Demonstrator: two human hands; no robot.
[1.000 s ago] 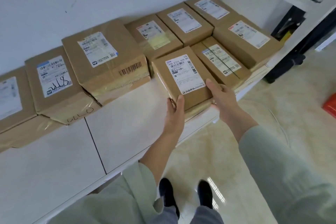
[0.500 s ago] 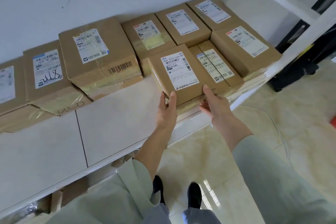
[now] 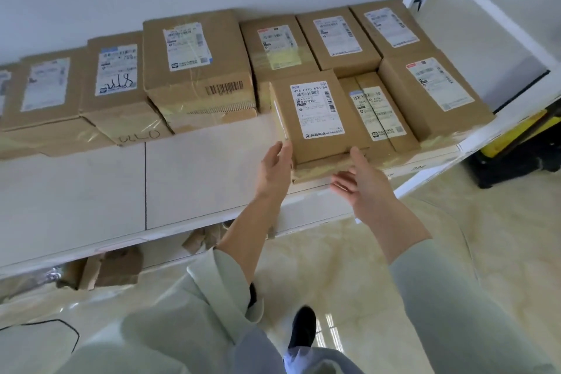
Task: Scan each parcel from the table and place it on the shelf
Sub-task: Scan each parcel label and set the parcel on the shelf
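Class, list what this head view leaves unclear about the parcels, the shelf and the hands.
- Front parcel: label's small print too fine to read.
- Leftmost parcel: cut off by the frame's left edge.
- Lower shelf's cardboard: mostly hidden under the shelf board.
- Left hand, right hand: contact with the parcel uncertain.

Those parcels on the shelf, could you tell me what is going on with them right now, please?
A person is placing a brown parcel at the front of the white shelf, beside a row of other labelled parcels. It lies flat with its label up. The left hand is open at its near left corner, and the right hand is open just in front of its near edge. Neither hand grips it.
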